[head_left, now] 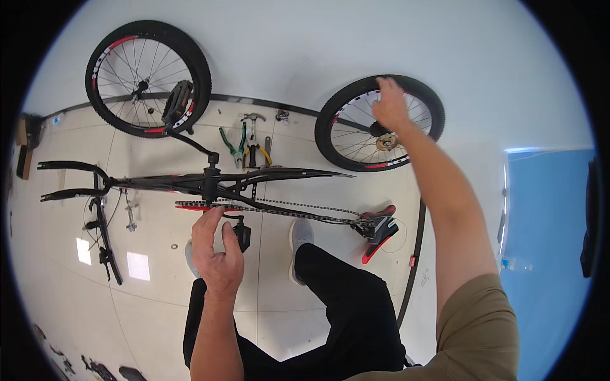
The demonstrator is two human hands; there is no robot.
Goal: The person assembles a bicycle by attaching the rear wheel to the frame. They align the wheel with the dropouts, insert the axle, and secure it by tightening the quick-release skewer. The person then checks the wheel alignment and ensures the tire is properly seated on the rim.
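Head view: wheel with black tyre sat at the foot of the pale wall, ahead and to the person's right, a gold-coloured sprocket at its hub. Right hand was over the upper part of this wheel, arm stretched out, fingertips at the tyre; blurred, so could not tell whether that grip was closed on the rubber.

Black bicycle frame lay crosswise nearer the body, fork pointing left. Left hand was at its chainring, fingertips at the near edge; thumb and fingers stood apart, that grip not clamped on anything. Chain ran from the chainring rightward to the derailleur. One pedal hung just right of the left hand; the other pedal, on the far crank, overlapped the second wheel in view.

Beyond the frame, between the wheels: hammer and green-handled pliers on the pale floor. Handlebar was below the fork, left side. Red-and-black part showed beside the derailleur. Farther right, a bright blue area.
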